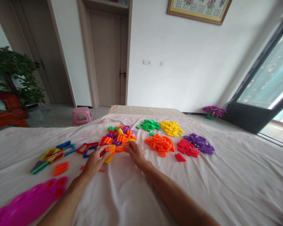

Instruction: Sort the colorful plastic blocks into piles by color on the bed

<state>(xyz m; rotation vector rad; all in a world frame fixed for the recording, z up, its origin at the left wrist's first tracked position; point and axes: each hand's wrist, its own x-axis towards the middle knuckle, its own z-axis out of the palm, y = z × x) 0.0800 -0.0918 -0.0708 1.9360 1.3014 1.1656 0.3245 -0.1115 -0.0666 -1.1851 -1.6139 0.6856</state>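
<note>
My left hand pinches an orange plastic building block between thumb and fingers, just in front of a mixed pile of coloured blocks. Close beside it, my right hand has its fingers closed at the end of another orange block at the pile's front edge. Whether the two orange pieces are joined cannot be made out. Beneath the left fingers lies a yellow block.
Sorted heaps of green, yellow, orange, red and purple blocks lie to the right. Magnetic tile frames, loose orange blocks and a pink plastic tray lie left on the cloth.
</note>
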